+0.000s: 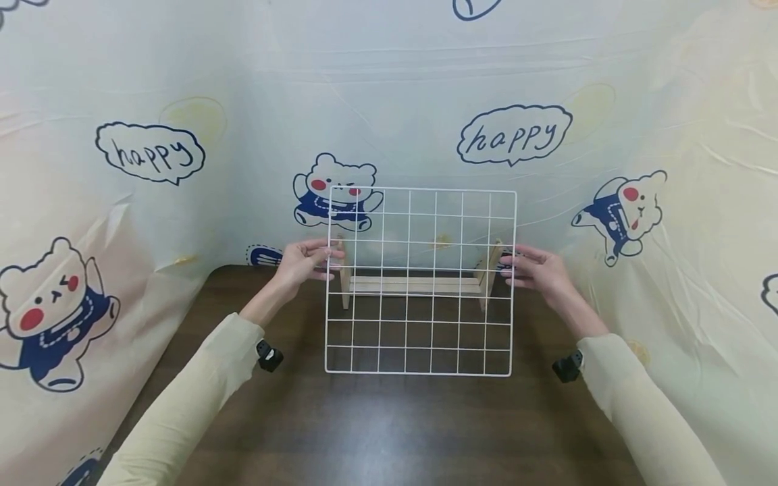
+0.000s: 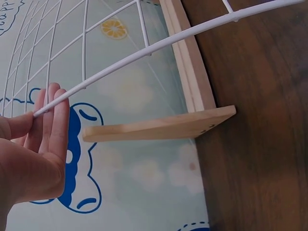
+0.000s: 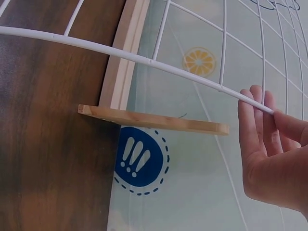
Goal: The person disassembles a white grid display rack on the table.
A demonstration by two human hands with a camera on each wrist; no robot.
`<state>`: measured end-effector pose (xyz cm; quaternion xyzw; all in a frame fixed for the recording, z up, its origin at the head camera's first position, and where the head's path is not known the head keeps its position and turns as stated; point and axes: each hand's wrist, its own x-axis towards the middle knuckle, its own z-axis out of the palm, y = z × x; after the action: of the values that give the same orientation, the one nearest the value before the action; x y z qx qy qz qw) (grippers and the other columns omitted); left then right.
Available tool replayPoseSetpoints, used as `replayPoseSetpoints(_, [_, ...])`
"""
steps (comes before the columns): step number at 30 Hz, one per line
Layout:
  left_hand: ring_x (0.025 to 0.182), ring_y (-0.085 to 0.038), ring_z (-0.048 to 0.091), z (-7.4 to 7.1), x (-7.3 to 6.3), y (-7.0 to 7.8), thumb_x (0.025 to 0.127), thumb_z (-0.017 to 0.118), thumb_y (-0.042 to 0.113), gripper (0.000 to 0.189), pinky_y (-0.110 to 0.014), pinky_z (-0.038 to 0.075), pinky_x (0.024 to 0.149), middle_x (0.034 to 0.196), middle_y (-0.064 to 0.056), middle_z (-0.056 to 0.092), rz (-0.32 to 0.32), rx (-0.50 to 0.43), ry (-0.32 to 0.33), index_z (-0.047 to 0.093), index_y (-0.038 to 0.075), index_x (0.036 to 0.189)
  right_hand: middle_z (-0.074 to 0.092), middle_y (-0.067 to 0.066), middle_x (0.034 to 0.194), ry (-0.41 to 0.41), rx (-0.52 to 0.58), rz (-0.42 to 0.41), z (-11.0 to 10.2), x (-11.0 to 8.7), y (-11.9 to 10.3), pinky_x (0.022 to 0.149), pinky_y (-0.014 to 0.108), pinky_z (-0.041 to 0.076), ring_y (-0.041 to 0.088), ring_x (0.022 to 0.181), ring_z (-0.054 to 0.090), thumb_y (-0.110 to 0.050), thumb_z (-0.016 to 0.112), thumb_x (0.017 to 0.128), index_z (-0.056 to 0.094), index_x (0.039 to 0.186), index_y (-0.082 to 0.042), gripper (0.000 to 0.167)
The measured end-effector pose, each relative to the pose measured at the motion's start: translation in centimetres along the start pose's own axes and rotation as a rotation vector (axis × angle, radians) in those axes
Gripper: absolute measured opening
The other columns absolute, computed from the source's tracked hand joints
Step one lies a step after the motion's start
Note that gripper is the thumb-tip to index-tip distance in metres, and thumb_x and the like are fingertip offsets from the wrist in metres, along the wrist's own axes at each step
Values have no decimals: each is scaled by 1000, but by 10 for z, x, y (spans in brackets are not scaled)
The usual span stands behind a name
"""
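A white wire grid panel (image 1: pixel 419 268) stands upright in the middle of the head view, held between both hands. My left hand (image 1: pixel 304 262) pinches its left side edge, thumb in front and fingers behind, as the left wrist view shows on the panel's rod (image 2: pixel 130 58). On the opposite edge my right hand (image 1: pixel 537 270) has the same pinch, and the right wrist view shows thumb and fingers about the rod (image 3: pixel 187 76). Behind the panel, seen through its squares, is a light wooden stand (image 1: pixel 419 286) with two upright end pieces (image 2: pixel 159 127) joined by a low crossbar.
The dark brown wooden table (image 1: pixel 389 432) spreads under the hands and the stand. A pale cloth (image 1: pixel 419 88) printed with bears and the word "happy" hangs behind and at both sides. Small black cameras (image 1: pixel 269 356) sit at the sleeve cuffs.
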<state>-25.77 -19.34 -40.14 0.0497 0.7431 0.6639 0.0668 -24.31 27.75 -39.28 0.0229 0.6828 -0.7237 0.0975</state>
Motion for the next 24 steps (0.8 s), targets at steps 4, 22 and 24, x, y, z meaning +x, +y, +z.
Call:
replayPoseSetpoints(4, [97,-35,67,1,0,-2,99,56,15,40,-43,57,78,116,-21,66,-26,9,16,52,-2,135,71,7,106,6,-6,8,0,-1,2,86,41,53,25,94,70,-6,54,99,30,147,4,55])
replayPoseSetpoints(22, [101,-43,64,3,-1,-17,100,55,12,37,-42,58,76,115,-19,66,-57,-11,26,53,1,135,72,5,104,33,-42,37,-1,-2,13,85,42,54,25,91,70,-7,54,99,35,145,3,51])
replayPoseSetpoints(24, [99,-39,65,4,-1,-19,100,55,12,37,-43,58,77,115,-19,66,-68,-14,22,53,2,135,73,2,101,34,-50,38,-1,-3,14,84,41,54,24,91,70,-7,54,99,35,145,4,51])
